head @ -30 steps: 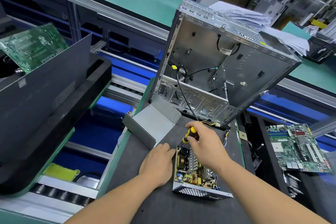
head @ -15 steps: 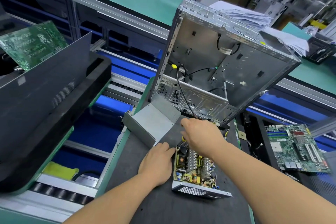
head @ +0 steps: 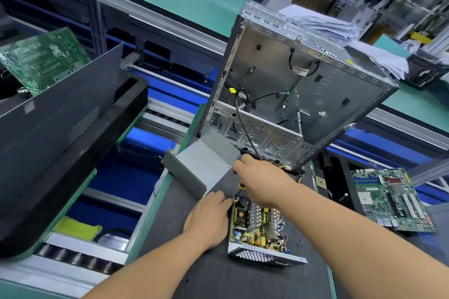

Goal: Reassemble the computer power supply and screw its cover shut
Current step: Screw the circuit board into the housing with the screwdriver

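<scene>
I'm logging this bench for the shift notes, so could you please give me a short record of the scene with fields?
power supply: open, circuit board exposed, on the dark mat
cover: grey metal, off, lying beyond the left hand
left hand: rests against the supply's left edge
right hand: reaches towards the cover, holding a yellow-handled screwdriver
computer case: empty, tilted up behind
motherboard: lying to the right
</scene>
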